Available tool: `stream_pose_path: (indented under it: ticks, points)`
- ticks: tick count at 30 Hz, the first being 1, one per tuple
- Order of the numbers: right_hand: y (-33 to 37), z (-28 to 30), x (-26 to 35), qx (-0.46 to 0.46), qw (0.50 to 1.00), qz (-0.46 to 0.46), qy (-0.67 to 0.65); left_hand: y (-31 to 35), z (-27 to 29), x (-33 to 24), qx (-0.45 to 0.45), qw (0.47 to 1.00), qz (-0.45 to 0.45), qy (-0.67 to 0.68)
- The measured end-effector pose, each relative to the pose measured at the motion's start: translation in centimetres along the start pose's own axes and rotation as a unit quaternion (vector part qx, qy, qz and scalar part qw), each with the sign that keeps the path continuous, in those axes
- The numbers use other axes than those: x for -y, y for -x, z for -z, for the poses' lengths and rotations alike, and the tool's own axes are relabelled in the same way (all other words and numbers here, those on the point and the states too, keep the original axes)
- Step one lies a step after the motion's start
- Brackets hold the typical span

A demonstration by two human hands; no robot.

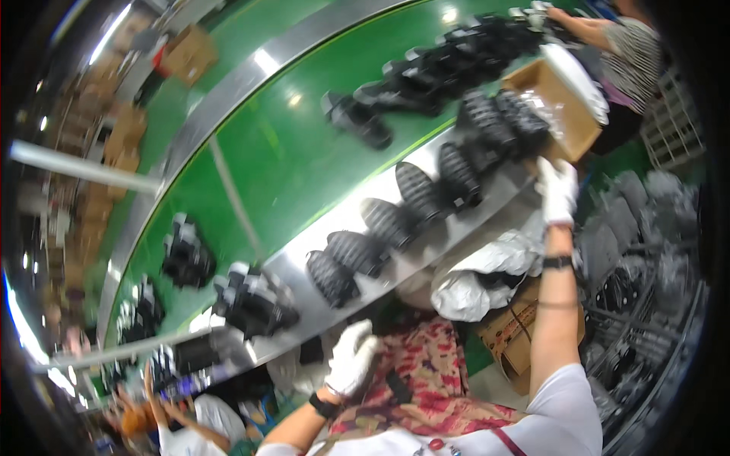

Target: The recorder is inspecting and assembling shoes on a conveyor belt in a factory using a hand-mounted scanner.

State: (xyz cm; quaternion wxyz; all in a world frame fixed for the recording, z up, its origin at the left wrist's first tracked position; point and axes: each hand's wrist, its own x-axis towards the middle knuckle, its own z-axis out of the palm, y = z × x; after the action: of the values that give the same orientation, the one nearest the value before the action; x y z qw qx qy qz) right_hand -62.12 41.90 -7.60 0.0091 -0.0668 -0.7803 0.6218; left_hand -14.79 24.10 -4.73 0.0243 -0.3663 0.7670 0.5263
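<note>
My right hand (559, 191), in a white glove, is stretched forward just below the near corner of a cardboard box (584, 137). Its fingers are spread and nothing shows in them; whether they touch the box I cannot tell. My left hand (353, 359), also gloved in white, hovers in front of my patterned apron (426, 357). Loosely bent and partly apart, its fingers hold nothing visible. Between the hands and the green belt, black shoes (331, 278) lie along a metal ledge (287, 262), soles upward. More black shoes (487, 125) are beside the box.
A green conveyor belt (304, 167) carries black shoes in clusters. White crumpled bags (487, 277) hang below the ledge near my right arm. Racks with plastic-wrapped items (631, 251) stand at the right. One co-worker (631, 53) is at the far right, another (190, 425) at lower left.
</note>
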Motion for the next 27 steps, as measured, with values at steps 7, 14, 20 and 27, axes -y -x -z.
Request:
stream_pose_path:
  ticks: [7,14,20,27]
  points:
    - [27.6,0.2,-1.6,0.308,0.93,0.124,0.159,-4.0,9.0,5.5,-0.267,0.963,-0.022,-0.042]
    - [40.6,-13.8,-0.9,0.411,0.798,0.193,0.395,-17.5,9.1,7.2,-0.169,0.978,-0.072,-0.099]
    - [42.8,-11.0,-4.6,0.365,0.898,0.108,0.221,-13.9,9.1,6.8,0.007,0.944,0.053,0.326]
    - [41.8,-3.8,2.6,0.31,0.92,0.193,0.14,-5.9,9.8,-4.3,0.08,0.915,0.002,0.396]
